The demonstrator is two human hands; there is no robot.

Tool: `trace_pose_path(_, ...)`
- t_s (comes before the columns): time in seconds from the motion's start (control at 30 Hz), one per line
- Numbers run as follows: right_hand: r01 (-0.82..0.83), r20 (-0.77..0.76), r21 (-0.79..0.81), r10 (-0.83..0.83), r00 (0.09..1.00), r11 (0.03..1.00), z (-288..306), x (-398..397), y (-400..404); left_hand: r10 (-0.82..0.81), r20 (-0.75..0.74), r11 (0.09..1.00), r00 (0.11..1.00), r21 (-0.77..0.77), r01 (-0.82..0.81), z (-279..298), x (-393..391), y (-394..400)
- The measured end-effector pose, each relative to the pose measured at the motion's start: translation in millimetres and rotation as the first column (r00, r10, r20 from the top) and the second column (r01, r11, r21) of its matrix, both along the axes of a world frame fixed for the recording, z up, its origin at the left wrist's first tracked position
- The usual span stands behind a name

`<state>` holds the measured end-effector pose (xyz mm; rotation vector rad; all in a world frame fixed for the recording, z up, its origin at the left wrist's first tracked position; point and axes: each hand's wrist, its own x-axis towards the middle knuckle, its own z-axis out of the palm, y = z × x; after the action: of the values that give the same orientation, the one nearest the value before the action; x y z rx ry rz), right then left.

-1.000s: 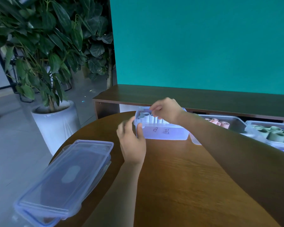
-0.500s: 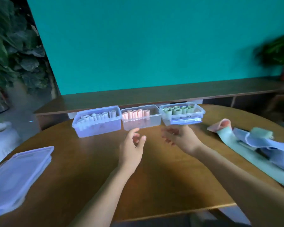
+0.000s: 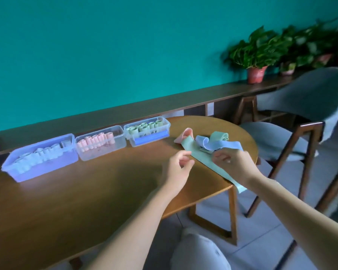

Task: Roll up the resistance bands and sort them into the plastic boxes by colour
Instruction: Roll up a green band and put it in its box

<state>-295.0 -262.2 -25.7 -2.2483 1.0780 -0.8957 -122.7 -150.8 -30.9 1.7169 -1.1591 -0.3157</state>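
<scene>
- Three clear plastic boxes stand in a row along the far edge of the wooden bench (image 3: pixel 70 193), touching or nearly touching.
- The left box (image 3: pixel 47 168) holds rolled blue bands, the middle box (image 3: pixel 105 150) rolled pink bands, the right box (image 3: pixel 154 136) rolled green bands.
- To the right of the boxes lies a loose heap of unrolled bands: a pink band (image 3: pixel 184 134) at the far left of the heap, a blue band (image 3: pixel 219 145) across the top, and a long green band (image 3: pixel 198 157) that runs toward the near right and hangs over the bench edge.
- The left hand (image 3: pixel 177 169) hovers just beside the green band, fingers loosely curled, holding nothing.
- The right hand (image 3: pixel 235 166) is over the green band with fingers curled; whether it grips the band I cannot tell.
- A grey chair (image 3: pixel 300 121) stands to the right of the bench, and potted plants (image 3: pixel 256 53) sit on a shelf along the teal wall.
</scene>
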Motion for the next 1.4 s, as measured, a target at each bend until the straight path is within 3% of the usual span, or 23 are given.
trace_pose_path(0.13,0.056,-0.050,-0.008,-0.056,0.997,0.998,-6.6,-38.8,-9.7,-0.106,0.019,0.994,0.994,-0.004,0.106,-11.0,-35.5,-16.7)
trace_pose_path(0.3,0.127,0.028,0.056,-0.128,0.991,0.990,-29.5,-72.9,-11.7,-0.197,0.058,0.978,0.979,0.081,0.192,-17.0,-61.6,-19.5)
trace_pose_path(0.4,0.166,0.032,0.160,-0.173,0.984,0.973,-42.6,-79.6,-8.2,-0.223,0.083,0.971,0.971,0.103,0.214,-18.3,-69.3,-14.9)
trace_pose_path(0.53,0.076,0.162,0.336,-0.137,0.977,0.939,-41.2,-83.9,1.7,-0.222,0.116,0.973,0.968,0.086,0.213,-16.0,-76.5,-6.9)
trace_pose_path(0.8,-0.179,0.489,0.390,-0.039,0.871,0.903,0.9,-63.5,24.0,-0.140,0.124,0.986,0.982,-0.071,0.149,11.4,-83.8,19.2)
trace_pose_path(0.93,-0.298,0.540,0.377,0.054,0.840,0.877,33.1,-36.4,36.1,-0.041,0.145,0.983,0.989,-0.171,0.066,32.7,-66.9,32.8)
trace_pose_path(1.13,-0.365,0.471,0.259,0.213,0.856,0.894,94.9,4.1,49.2,0.079,0.143,0.949,0.987,-0.315,-0.030,92.4,-40.3,53.8)
trace_pose_path(1.27,-0.404,0.402,0.086,0.339,0.850,0.911,137.9,24.5,61.0,0.178,0.173,0.926,0.969,-0.363,-0.106,138.7,-16.4,72.1)
trace_pose_path(1.4,-0.522,0.497,0.069,0.424,0.757,0.850,176.8,39.3,86.3,0.204,0.160,0.913,0.966,-0.387,-0.129,180.7,-8.5,106.0)
